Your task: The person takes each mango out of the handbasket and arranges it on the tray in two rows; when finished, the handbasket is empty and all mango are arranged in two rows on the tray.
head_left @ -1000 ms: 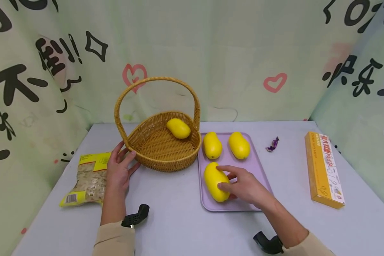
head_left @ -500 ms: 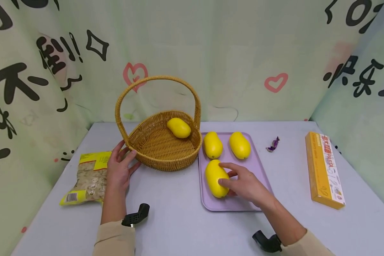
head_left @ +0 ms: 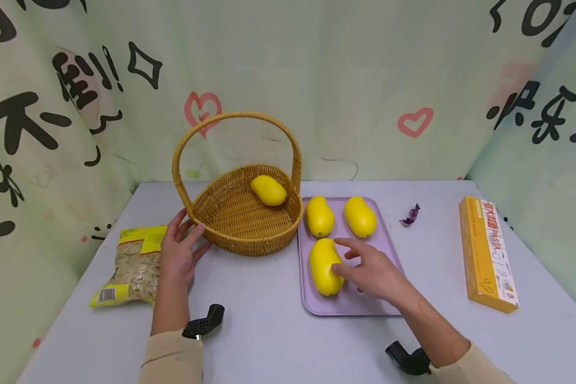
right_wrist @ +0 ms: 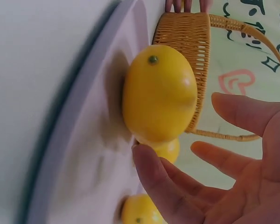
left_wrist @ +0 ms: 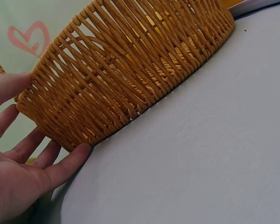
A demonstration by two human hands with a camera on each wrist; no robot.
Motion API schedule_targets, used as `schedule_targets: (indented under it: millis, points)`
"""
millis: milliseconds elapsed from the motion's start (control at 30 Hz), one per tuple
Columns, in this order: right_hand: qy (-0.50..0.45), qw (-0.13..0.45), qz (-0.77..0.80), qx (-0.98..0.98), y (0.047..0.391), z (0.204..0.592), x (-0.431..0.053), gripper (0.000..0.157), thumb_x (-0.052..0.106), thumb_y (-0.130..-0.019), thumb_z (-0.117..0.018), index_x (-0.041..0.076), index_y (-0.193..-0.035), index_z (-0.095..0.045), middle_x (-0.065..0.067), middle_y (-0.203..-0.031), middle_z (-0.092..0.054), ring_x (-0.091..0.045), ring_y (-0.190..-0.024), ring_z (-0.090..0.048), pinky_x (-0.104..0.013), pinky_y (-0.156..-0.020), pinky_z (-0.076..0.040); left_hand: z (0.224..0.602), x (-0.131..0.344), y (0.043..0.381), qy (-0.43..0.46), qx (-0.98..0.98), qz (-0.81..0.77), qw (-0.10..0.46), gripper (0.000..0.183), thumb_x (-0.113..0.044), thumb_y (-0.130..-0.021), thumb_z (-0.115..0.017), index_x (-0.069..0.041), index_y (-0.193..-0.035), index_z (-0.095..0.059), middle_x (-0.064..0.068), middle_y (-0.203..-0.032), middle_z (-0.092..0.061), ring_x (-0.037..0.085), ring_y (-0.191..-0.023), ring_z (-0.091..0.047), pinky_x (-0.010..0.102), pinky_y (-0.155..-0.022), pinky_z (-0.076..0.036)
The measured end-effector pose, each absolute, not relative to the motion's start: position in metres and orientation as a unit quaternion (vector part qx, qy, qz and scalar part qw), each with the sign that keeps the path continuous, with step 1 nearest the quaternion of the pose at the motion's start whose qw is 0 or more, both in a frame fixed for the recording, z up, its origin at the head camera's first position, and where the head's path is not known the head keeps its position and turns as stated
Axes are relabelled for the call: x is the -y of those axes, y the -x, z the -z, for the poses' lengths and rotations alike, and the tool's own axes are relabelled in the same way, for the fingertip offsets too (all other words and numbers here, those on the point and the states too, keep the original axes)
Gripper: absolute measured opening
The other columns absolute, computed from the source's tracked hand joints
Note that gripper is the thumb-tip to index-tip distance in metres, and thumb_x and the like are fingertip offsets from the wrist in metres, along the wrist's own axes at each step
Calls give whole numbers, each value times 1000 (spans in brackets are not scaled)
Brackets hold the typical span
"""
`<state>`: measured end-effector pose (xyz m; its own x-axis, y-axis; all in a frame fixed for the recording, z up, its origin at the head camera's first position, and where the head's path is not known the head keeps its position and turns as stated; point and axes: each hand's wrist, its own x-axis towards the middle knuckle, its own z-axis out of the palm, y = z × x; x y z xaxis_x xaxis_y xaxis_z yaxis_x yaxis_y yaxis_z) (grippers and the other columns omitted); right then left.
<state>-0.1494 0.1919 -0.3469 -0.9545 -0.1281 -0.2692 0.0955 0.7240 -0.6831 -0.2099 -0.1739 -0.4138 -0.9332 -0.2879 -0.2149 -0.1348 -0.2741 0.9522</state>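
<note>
My left hand (head_left: 180, 250) holds the left end of a woven wicker basket (head_left: 249, 242), its thumb and fingers spread round the side wall in the left wrist view. Inside the basket lies one yellow mango (head_left: 269, 190). Another mango (head_left: 325, 269) rests on the near left part of a lilac tray (head_left: 365, 306). Just to its right hovers my right hand (head_left: 372, 269), fingers spread and loosely bent, holding nothing. The right wrist view shows a gap between these fingers and the mango (right_wrist: 158, 93). Two more mangoes, left (head_left: 319, 217) and right (head_left: 360, 217), sit at the tray's far end.
Left of the basket, partly behind the left forearm, lies a yellow-and-clear food bag (head_left: 136, 266). A small purple wrapped candy (head_left: 410, 215) is right of the tray. Farther right lies an orange-and-white pasta box (head_left: 488, 253). A printed curtain (head_left: 355, 80) backs the table.
The right hand pushed or carried the near mango slightly up the tray, then let go and drew back to the right with fingers opening. The left hand and basket stayed put.
</note>
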Motion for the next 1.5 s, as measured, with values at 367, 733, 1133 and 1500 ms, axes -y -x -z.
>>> schedule_targets:
  millis: [367, 733, 1133, 1500]
  points:
    - [66, 82, 366, -925, 172, 319, -188, 52, 33, -100, -67, 11, -146, -57, -21, -138, -62, -37, -118, -62, -45, -93, -58, 415, 173, 211, -183, 601, 775, 58, 65, -15, -103, -64, -36, -159, -39, 1, -163, -40, 22, -140, -50, 49, -109, -52]
    - [125, 93, 371, -915, 200, 295, -171, 50, 37, -101, -65, 23, -148, -57, -16, -143, -61, -36, -127, -59, -50, -100, -56, 417, 173, 211, -181, 600, 778, 53, 66, -14, -103, -63, -37, -160, -37, 1, -164, -39, 24, -140, -50, 49, -109, -52]
    - [154, 122, 385, -902, 237, 276, -140, 57, 31, -97, -71, 25, -151, -53, -11, -149, -54, -34, -133, -56, -52, -108, -50, 416, 174, 209, -187, 600, 777, 49, 66, -14, -104, -63, -36, -160, -36, 1, -165, -38, 24, -141, -49, 49, -110, -51]
    - [179, 134, 335, -915, 275, 266, -102, 60, 25, -94, -74, 22, -151, -54, -14, -151, -53, -33, -139, -49, -51, -111, -46, 416, 174, 210, -179, 597, 781, 53, 65, -16, -103, -65, -36, -159, -39, 2, -165, -37, 25, -143, -47, 51, -111, -50]
